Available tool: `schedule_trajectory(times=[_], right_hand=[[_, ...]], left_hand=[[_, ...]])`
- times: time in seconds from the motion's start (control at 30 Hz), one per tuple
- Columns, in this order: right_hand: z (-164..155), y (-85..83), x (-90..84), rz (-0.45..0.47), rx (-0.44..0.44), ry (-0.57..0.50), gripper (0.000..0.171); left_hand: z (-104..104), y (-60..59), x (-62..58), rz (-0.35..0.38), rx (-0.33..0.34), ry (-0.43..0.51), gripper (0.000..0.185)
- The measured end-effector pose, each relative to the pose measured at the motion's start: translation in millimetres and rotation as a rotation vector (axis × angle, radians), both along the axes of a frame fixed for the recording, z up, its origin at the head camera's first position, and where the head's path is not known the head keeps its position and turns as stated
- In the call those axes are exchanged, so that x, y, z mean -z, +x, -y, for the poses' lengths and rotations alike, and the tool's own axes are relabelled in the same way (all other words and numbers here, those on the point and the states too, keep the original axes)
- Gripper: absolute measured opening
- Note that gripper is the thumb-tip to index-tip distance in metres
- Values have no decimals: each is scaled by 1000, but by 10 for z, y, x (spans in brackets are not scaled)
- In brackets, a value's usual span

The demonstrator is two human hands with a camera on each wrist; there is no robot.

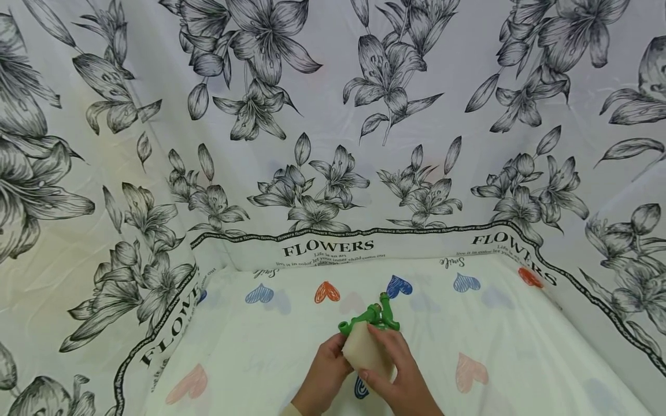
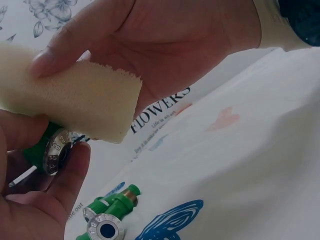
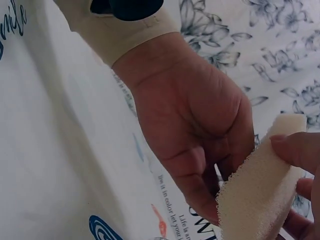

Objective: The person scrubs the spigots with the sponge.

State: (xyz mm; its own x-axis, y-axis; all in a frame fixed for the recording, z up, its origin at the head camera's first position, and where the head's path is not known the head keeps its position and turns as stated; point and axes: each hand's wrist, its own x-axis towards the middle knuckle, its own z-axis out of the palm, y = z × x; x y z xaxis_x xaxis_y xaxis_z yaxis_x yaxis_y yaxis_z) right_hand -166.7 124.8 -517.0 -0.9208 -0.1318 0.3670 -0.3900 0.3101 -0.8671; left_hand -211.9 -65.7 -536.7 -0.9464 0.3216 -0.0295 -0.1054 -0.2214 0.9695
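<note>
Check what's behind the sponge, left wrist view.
A green fitting with a metal dial, held by the left hand, shows below the sponge. The rest is covered by sponge and fingers; can't be seen.

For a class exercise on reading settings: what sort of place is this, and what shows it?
Probably a curtained-off work area, though the wider room is hidden. A flower-printed curtain rises behind and beside a heart-printed cloth, where green fittings lie.

"FLOWERS" on floral cloth; "Smile" on sheet.
</note>
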Motion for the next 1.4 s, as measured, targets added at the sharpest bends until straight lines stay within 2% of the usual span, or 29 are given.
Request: schedule_trajectory(times=[0.2, 0.3, 0.37, 0.47, 0.57, 0.63, 0.77, 0.83, 0.9, 1.07, 1.2, 1.4], right_hand=[[-10, 8, -32, 21, -10, -24, 72], [-25, 6, -25, 20, 4, -37, 73], [-37, -3, -5, -7, 44, -25, 75], [-59, -28, 31, -87, 155, 40, 80], [-94, -66, 48, -207, 261, 123, 88], [-123, -94, 52, -297, 316, 184, 93], [-196, -159, 93, -447, 371, 268, 99], [-228, -186, 137, -485, 367, 294, 90], [-248, -204, 172, -517, 365, 329, 90], [-279, -206, 200, -565, 406, 380, 92], [-304, -213, 193, -585, 475, 342, 83], [-331, -227, 153, -537, 565, 283, 82]], left_hand=[[-24, -7, -14, 0, -53, -8, 62], [-16, -10, -25, 7, -42, 2, 58], [-6, -9, -41, 7, -19, 35, 57], [11, 5, -70, 20, 28, 117, 57], [27, 32, -95, 45, 85, 211, 56], [31, 49, -106, 60, 110, 241, 54], [18, 75, -114, 75, 158, 276, 48], [2, 89, -116, 83, 173, 282, 46], [-15, 99, -118, 89, 186, 282, 45], [-42, 126, -147, 116, 198, 282, 47], [-52, 151, -177, 126, 209, 291, 47], [-56, 157, -202, 118, 198, 306, 53]])
